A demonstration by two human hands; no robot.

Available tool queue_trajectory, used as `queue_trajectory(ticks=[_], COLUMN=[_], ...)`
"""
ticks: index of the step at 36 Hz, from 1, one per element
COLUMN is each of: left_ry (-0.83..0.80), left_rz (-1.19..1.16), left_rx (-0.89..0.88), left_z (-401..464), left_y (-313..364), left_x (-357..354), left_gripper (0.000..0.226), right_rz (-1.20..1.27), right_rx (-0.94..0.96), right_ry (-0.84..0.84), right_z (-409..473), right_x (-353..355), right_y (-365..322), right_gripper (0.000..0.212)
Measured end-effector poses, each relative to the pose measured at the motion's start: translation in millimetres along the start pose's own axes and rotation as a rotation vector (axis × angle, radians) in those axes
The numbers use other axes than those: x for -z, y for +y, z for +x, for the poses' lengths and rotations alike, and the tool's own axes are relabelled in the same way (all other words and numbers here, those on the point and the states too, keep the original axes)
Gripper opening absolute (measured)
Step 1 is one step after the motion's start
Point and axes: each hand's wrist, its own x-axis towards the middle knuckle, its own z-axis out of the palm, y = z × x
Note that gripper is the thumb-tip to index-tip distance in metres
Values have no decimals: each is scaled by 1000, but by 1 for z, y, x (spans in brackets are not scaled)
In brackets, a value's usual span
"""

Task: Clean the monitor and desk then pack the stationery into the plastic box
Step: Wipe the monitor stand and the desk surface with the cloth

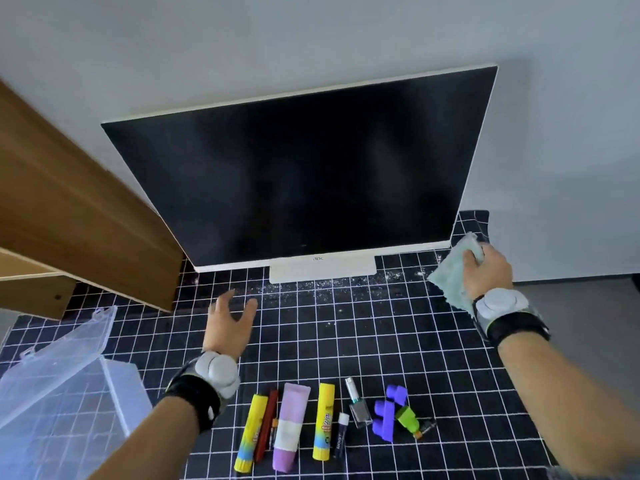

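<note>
Head view: "AOC" on white monitor (311, 174) bezel; "MOUSY" on small tube (341, 435)

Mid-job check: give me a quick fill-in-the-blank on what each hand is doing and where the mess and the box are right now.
1. The right hand has its grip on a pale green ____.
2. The left hand is open and holds ____.
3. White crumbs lie on the checked mat just in front of the ____ stand.
4. The clear plastic box sits open on the ____ side of the desk.

Missing words: cloth; nothing; monitor; left
</note>
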Motion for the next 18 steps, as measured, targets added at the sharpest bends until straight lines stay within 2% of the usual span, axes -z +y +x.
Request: queue_trajectory(ticks=[4,7,11,15,18], left_ry=[-73,-105,-122,-118,-101], left_rz=[84,127,166,244,318], left_rx=[24,52,97,108,116], left_z=[-9,-10,-8,-4,-2], left_y=[-26,-47,-75,-97,-108], left_x=[-17,-23,-36,-39,-39], left_gripper=[66,66,65,65,66], right_rz=[-3,-20,-220,-408,-536], right_rx=[-17,-38,47,160,128], right_ry=[-17,-17,-148,-236,-296], right_z=[26,46,73,56,45], right_x=[1,-6,-35,-43,-47], right_y=[4,12,41,30,17], right_gripper=[14,20,37,31,31])
